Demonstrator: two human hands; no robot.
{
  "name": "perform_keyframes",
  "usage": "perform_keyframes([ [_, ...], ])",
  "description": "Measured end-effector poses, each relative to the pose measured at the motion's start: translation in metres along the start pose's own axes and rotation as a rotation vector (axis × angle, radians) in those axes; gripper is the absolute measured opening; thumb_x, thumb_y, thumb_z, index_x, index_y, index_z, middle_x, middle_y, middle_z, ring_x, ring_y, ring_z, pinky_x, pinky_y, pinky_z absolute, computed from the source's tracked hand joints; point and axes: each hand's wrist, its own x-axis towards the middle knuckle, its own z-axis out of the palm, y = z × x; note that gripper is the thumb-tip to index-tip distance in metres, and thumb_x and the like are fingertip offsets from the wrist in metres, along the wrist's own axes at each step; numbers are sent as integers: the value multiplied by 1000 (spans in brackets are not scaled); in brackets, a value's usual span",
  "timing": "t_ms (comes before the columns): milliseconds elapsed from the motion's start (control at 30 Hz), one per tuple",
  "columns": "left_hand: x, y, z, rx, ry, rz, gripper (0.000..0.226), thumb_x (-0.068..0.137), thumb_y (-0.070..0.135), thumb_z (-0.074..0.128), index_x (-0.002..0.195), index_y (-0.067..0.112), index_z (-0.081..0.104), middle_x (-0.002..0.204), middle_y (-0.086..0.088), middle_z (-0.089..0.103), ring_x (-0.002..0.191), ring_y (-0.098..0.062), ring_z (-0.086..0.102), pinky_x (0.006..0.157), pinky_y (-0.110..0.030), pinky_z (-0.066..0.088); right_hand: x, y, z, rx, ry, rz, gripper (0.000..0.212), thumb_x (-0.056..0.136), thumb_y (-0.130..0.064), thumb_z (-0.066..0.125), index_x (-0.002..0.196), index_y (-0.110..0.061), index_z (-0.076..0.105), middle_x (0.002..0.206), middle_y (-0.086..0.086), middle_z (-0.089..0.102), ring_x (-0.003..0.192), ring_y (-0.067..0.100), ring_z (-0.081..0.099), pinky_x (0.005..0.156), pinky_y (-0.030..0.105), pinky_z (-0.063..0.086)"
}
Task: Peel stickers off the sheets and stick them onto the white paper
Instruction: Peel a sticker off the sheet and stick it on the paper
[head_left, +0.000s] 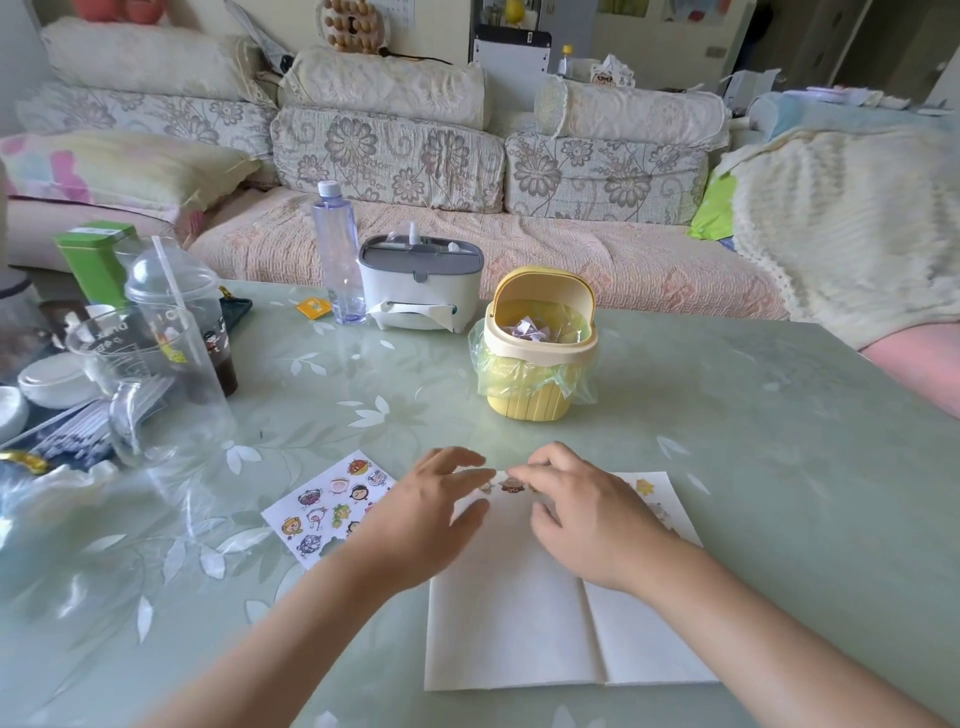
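A folded white paper (519, 623) lies on the table in front of me. Along its top edge sit a few small cartoon stickers (508, 485), and at the top right corner a yellow star sticker (644, 487). My left hand (421, 514) and my right hand (587, 514) both hover over the paper's top edge, fingertips meeting at the middle sticker. The fingers are loosely bent, and the right fingertips touch the sticker. To the left of the paper, partly under my left wrist, lies a sticker sheet (322, 509) with several colourful figures.
Behind the paper stands a small yellow bin (535, 353) with a plastic liner. Further back are a tissue box (421, 291) and a clear bottle (337, 249). Plastic cups (176, 332), a glass jug (150, 395) and dishes crowd the left side. A sofa runs beyond the table.
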Motion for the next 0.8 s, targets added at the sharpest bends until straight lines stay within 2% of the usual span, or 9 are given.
perform_keyframes([
  [133, -20, -28, -32, 90, -36, -128, 32, 96, 30, 57, 127, 31, 65, 122, 17, 57, 113, -6, 52, 91, -27, 47, 15, -26, 13, 65, -68, -67, 41, 97, -29, 48, 137, -38, 53, 130, -16, 46, 86, 7, 51, 86, 28, 43],
  [233, -38, -46, -56, 175, -112, -187, 42, 89, 43, 48, 128, 34, 63, 128, 16, 56, 120, -10, 49, 97, -33, 47, 26, -45, 28, 86, -123, -118, 43, 95, -34, 51, 138, -38, 54, 135, -15, 47, 102, 13, 57, 92, 25, 40],
  [300, -51, -54, -70, 268, -205, -203, 69, 77, 63, 33, 136, 34, 55, 141, 15, 48, 132, -11, 39, 107, -32, 39, 31, -58, 37, 94, -138, -152, 45, 94, -38, 55, 139, -38, 54, 134, -15, 48, 109, 12, 55, 97, 27, 41],
  [367, -65, -60, -80, 316, -284, -217, 87, 67, 73, 27, 145, 38, 43, 150, 18, 34, 140, -8, 26, 114, -30, 30, 36, -70, 44, 113, -141, -183, 47, 92, -42, 58, 138, -37, 54, 130, -16, 49, 115, 8, 51, 98, 27, 40],
  [467, -81, -69, -84, 294, -319, -220, 87, 68, 78, 34, 147, 42, 36, 153, 25, 25, 141, -2, 18, 113, -30, 29, 40, -82, 53, 132, -130, -231, 53, 89, -47, 62, 140, -36, 53, 133, -16, 47, 125, 6, 42, 104, 27, 38],
  [633, -89, -72, -82, 256, -209, -234, 72, 73, 78, 32, 134, 46, 54, 141, 24, 46, 131, -4, 37, 102, -29, 37, 46, -94, 67, 29, -169, -287, 74, 86, -59, 63, 151, -35, 38, 156, -14, 35, 143, 9, 27, 118, 34, 22],
  [700, -91, -74, -83, 235, -180, -228, 66, 76, 78, 33, 129, 47, 58, 136, 25, 50, 127, -3, 41, 98, -27, 36, 48, -94, 72, 74, -111, -315, 62, 87, -52, 64, 144, -36, 48, 145, -14, 50, 135, 9, 41, 112, 33, 30],
  [767, -93, -76, -84, 213, -169, -227, 70, 77, 84, 32, 128, 45, 60, 132, 25, 54, 123, -3, 44, 97, -27, 38, 50, -94, 74, 108, -1, -342, 42, 85, -38, 62, 128, -35, 62, 120, -13, 67, 113, 13, 58, 97, 34, 41],
  [800, -93, -77, -85, 192, -156, -224, 75, 76, 88, 29, 127, 44, 61, 130, 25, 56, 120, -4, 47, 97, -28, 40, 50, -93, 74, 128, 47, -343, 36, 84, -33, 61, 119, -34, 66, 110, -14, 70, 103, 12, 61, 90, 33, 42],
])
